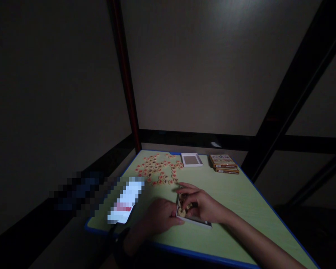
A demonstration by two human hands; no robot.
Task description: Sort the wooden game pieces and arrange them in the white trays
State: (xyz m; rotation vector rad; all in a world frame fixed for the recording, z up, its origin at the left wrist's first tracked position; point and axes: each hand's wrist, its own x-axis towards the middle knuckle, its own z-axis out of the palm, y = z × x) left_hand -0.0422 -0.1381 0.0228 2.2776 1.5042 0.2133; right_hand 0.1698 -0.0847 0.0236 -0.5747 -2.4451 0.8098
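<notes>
Round game pieces, pale cream-yellow and marked with dark characters, lie loose in a shallow box with thin whitish walls near the front edge of the green table. Our left hand grips the box's left side, while our right hand reaches inside with bent fingers among the pieces, though we cannot tell whether it has closed on one. Beyond, we see scattered pieces bearing red or dark characters, just left of an open white tray.
</notes>
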